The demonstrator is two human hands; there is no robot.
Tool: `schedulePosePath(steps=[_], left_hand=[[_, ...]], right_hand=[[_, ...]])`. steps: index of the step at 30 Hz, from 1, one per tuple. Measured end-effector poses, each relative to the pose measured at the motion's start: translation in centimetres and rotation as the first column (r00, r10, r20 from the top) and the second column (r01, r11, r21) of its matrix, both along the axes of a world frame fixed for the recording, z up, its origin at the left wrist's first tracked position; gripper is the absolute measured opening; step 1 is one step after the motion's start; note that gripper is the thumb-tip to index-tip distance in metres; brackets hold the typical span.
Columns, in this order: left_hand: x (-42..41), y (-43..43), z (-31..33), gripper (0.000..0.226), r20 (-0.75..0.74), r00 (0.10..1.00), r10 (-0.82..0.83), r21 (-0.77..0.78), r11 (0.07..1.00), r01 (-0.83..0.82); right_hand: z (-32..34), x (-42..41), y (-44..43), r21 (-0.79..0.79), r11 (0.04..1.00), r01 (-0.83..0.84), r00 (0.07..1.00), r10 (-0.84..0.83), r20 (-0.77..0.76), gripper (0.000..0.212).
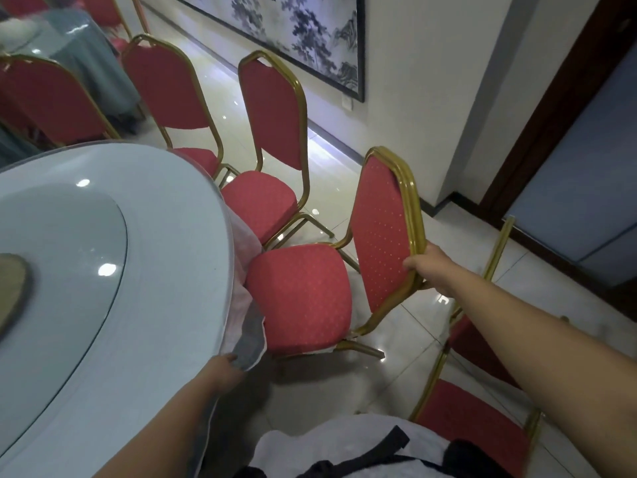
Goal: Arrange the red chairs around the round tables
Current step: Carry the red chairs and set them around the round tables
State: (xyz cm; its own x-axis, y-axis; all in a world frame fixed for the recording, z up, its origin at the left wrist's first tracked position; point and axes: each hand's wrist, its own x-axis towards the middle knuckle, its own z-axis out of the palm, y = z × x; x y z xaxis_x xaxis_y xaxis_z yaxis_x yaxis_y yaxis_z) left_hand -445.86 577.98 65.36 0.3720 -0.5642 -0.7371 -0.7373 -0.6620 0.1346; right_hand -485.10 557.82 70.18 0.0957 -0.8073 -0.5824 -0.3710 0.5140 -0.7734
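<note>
A red chair with a gold frame point(303, 291) stands with its seat against the edge of the round table point(144, 243). My right hand point(431, 267) grips the right side of its backrest frame. My left hand point(227, 369) holds the hanging tablecloth edge point(246, 339) at the table's rim, just left of the chair's seat. Two more red chairs point(265, 198) point(172, 94) stand further along the table's edge.
Another red chair point(472, 419) stands at my lower right. A second round table point(69, 46) with red chairs is at the far left. A wall with a large painting point(303, 32) runs behind, and a dark door frame point(551, 108) is at the right.
</note>
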Motion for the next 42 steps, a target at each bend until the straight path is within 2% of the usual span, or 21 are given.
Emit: schedulePosePath(steps=[2, 5, 8, 10, 13, 17, 20, 25, 32, 38, 42], left_hand=[[-0.5, -0.2, 0.4, 0.053, -0.024, 0.998, -0.050, -0.038, 0.998, 0.049], [-1.5, -0.6, 0.5, 0.050, -0.084, 0.987, -0.136, -0.106, 0.986, 0.127], [-2.9, -0.4, 0.2, 0.048, -0.149, 0.958, -0.244, -0.143, 0.964, 0.223], [-3.9, 0.0, -0.3, 0.044, -0.223, 0.936, -0.273, -0.140, 0.959, 0.246], [-5.4, 1.3, -1.7, 0.042, -0.290, 0.910, -0.295, -0.130, 0.954, 0.268], [-7.9, 4.2, -4.9, 0.048, -0.393, 0.852, -0.344, -0.049, 0.934, 0.355], [-9.5, 7.1, -7.2, 0.041, -0.430, 0.824, -0.369, 0.048, 0.902, 0.430], [-11.9, 11.6, -8.7, 0.037, -0.398, 0.813, -0.425, 0.126, 0.853, 0.507], [-16.3, 15.6, -9.8, 0.039, -0.316, 0.828, -0.463, 0.175, 0.829, 0.531], [-22.9, 18.7, -12.3, 0.034, -0.243, 0.912, -0.331, 0.211, 0.900, 0.383], [-28.6, 20.1, -17.7, 0.039, -0.296, 0.937, -0.185, 0.215, 0.943, 0.254]], right_hand=[[0.0, -0.1, 1.2, -0.007, 1.000, 0.013, 1.000, -0.013, -0.002, 0.037], [-1.3, 0.0, 5.4, -0.053, 0.989, 0.137, 0.991, -0.137, 0.004, 0.055], [-4.3, -0.4, 12.5, 0.083, 0.975, 0.208, 0.978, -0.204, -0.048, 0.077], [-6.3, -1.1, 18.3, 0.167, 0.944, 0.284, 0.958, -0.272, -0.093, 0.076], [-7.5, -2.6, 27.0, 0.223, 0.879, 0.422, 0.904, -0.389, -0.178, 0.056], [-7.0, -4.6, 36.9, 0.280, 0.762, 0.584, 0.809, -0.516, -0.283, 0.062], [-6.3, -5.0, 43.7, 0.309, 0.686, 0.658, 0.750, -0.567, -0.340, 0.060], [-6.4, -6.0, 51.0, 0.337, 0.639, 0.692, 0.720, -0.568, -0.399, 0.061], [-8.8, -10.1, 54.9, 0.368, 0.652, 0.663, 0.748, -0.555, -0.365, 0.062], [-15.8, -17.1, 55.9, 0.471, 0.648, 0.598, 0.797, -0.543, -0.264, 0.062], [-23.4, -22.1, 56.2, 0.543, 0.609, 0.578, 0.809, -0.513, -0.286, 0.064]])
